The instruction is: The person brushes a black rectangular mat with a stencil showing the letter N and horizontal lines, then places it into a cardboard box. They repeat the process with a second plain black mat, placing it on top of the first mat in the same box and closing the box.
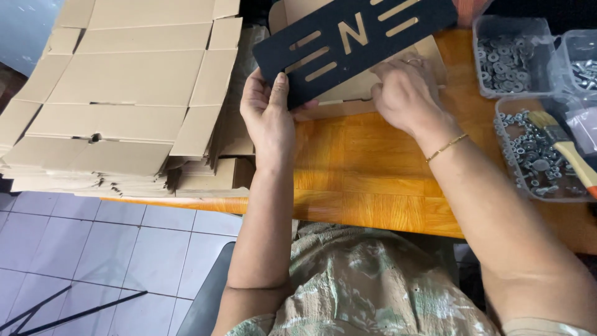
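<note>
A black flat plate with a cut-out letter and slots lies tilted over a brown cardboard box on the orange wooden table. My left hand grips the plate's lower left corner, thumb on top. My right hand presses on the cardboard just below the plate's lower edge; a ring and a gold bracelet are on it. Part of the box is hidden under the plate and my hands.
A tall stack of flat cardboard blanks fills the table's left side. At the right stand clear plastic tubs of washers and nuts and bolts, with a paintbrush lying across one. Grey floor tiles show below.
</note>
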